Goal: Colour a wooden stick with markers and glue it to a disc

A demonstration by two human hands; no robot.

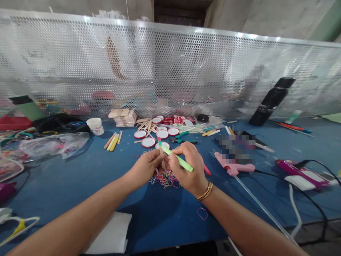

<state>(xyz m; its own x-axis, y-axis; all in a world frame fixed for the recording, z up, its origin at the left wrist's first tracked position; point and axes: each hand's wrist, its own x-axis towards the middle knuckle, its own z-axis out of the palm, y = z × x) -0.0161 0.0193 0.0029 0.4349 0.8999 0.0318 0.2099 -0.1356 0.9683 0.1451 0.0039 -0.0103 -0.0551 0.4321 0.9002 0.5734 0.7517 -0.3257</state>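
My left hand (pixel 145 165) pinches a wooden craft stick (pixel 160 143) upright; its top end is coloured red and teal. In my right hand (pixel 190 165) is a light green marker (pixel 182 160), gripped like a pen. The marker's front end meets the stick or lies just beside it; I cannot tell which. Beneath both hands lies a loose heap of coloured rubber bands (pixel 166 179). White round lids with red rims (pixel 148 142) lie just beyond my fingers. A red marker (pixel 207 170) is partly hidden behind my right hand.
A pink glue gun (pixel 233 166) with a clear glue stick lies right, its cord trailing. Craft sticks (pixel 124 118) are stacked near the perforated metal screen (pixel 128 57). Left are a paper cup (pixel 95 126), several markers (pixel 113 142) and a plastic bag (pixel 55 144). A black bottle (pixel 271 102) leans back right.
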